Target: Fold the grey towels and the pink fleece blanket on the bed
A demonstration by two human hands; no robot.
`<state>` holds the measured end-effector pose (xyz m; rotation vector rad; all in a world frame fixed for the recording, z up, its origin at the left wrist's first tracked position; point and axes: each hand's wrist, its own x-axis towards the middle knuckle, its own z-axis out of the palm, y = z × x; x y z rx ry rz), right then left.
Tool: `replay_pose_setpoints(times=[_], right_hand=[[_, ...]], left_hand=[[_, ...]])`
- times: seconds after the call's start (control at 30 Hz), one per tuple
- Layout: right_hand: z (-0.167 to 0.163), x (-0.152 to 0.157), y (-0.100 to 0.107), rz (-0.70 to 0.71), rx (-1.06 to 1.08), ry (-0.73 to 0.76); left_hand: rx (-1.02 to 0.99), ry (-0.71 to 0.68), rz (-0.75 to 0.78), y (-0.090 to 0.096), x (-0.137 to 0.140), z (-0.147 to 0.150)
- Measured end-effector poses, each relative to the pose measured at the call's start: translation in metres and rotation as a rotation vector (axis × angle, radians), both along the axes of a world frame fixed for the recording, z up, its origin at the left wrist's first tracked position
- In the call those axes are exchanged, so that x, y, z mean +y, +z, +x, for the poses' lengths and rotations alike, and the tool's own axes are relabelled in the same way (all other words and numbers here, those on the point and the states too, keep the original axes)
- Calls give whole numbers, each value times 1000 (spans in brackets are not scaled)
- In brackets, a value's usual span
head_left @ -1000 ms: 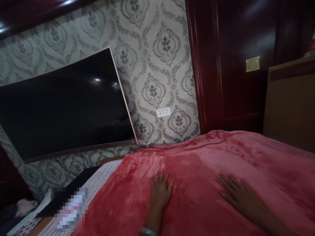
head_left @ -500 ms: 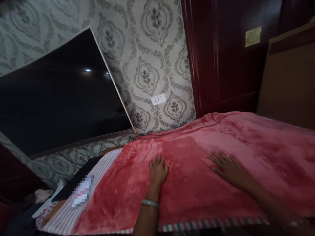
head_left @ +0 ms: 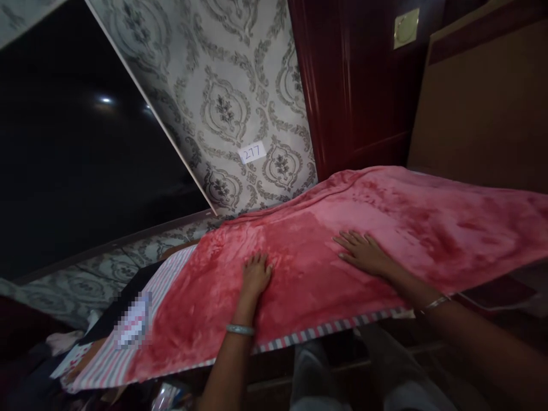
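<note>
A plush red-pink blanket (head_left: 295, 274) lies spread over a surface covered by a striped cloth (head_left: 107, 365), whose edge shows at the left and along the front. My left hand (head_left: 257, 273) rests flat on the blanket near its middle, fingers slightly apart, a bangle at the wrist. Farther right, my right hand (head_left: 363, 254) also lies flat on the plush, its fingers spread and pointing left; a thin bangle circles that wrist. Neither hand grips anything. On the striped cloth at the left sits a blurred-out whitish item (head_left: 133, 322).
A large dark television (head_left: 94, 142) stands behind at the left, before patterned wallpaper (head_left: 226, 108) with a paper label (head_left: 252, 152) reading 277. Dark red panelling (head_left: 355, 85) and a big cardboard sheet (head_left: 483, 103) stand at the right. My legs (head_left: 314, 371) show below the front edge.
The view has tilted down and shifted right, so my legs and the floor area now show. Both hands stay flat on the blanket, with little clear movement across it.
</note>
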<state>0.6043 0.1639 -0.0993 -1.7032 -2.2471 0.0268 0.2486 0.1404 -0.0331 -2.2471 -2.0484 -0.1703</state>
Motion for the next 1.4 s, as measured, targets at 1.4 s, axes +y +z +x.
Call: replay_pose_setpoints(times=[1.4], right_hand=[[33, -109, -1, 595, 148, 150]], left_hand=[[-173, -167, 176, -25, -127, -7]])
